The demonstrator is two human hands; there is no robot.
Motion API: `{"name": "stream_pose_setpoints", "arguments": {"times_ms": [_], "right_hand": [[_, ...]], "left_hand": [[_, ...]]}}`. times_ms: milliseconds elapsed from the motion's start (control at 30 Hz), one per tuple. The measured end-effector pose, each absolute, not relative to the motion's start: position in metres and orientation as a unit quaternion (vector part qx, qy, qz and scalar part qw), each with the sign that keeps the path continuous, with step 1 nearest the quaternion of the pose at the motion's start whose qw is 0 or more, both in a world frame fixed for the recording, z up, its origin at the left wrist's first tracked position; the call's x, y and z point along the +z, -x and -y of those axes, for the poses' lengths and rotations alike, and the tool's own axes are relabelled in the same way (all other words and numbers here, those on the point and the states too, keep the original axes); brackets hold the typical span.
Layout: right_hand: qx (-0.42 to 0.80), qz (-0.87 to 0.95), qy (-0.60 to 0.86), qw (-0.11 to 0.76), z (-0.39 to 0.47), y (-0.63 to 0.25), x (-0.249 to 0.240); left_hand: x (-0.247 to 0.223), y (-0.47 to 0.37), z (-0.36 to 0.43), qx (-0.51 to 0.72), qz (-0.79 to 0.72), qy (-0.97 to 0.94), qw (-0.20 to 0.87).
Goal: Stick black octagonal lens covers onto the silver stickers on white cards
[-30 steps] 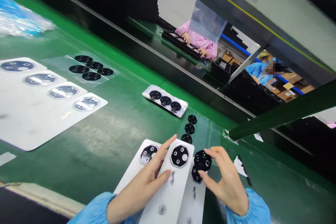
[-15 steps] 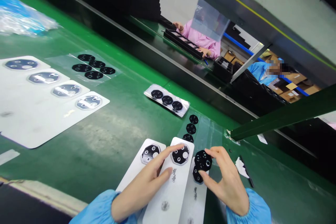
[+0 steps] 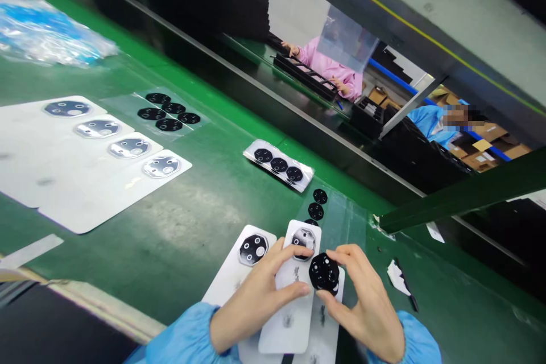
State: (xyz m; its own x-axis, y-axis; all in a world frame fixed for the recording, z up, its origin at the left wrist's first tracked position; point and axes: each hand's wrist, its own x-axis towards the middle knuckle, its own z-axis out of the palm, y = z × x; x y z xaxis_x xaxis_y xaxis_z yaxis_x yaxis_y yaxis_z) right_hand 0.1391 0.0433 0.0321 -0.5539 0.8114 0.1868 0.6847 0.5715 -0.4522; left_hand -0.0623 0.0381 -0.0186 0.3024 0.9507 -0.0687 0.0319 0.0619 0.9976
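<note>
My right hand (image 3: 362,301) pinches a black many-sided plate with round holes (image 3: 325,273) between thumb and forefinger, above the rightmost white panel (image 3: 323,333). My left hand (image 3: 268,287) lies over the middle white panel (image 3: 285,318), thumb and forefinger apart, their tips close to the black plate's left edge. That panel carries a shiny, many-sided patch with ring-shaped marks (image 3: 302,240) near its top, partly behind my forefinger. To the left lies another white panel (image 3: 226,273) with a similar black patch (image 3: 252,249). The undersides of the panels are hidden.
More white panels (image 3: 85,182) lie on the green table at left. Black plates lie on clear film (image 3: 168,112), on a white strip (image 3: 279,165) and behind my panels (image 3: 316,211). A pen (image 3: 408,290) and a green post (image 3: 460,196) stand right. Two people work beyond.
My right hand has brought the black plate left and slightly lower, closer to my left hand. My left hand has shifted right. The middle panel's lower end now shows. The view has shifted somewhat.
</note>
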Motion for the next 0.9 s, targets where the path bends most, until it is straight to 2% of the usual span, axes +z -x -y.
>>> {"name": "stream_pose_setpoints", "arguments": {"times_ms": [567,900], "right_hand": [[0.136,0.887,0.393,0.203,-0.0419,-0.1321,0.0343],[0.009,0.922,0.338,0.190,-0.0424,-0.1359,0.0280]], "left_hand": [[-0.0234,0.0639,-0.0398,0.429,-0.392,-0.591,0.560],[-0.0216,0.0663,-0.0408,0.425,-0.404,-0.590,0.555]]}}
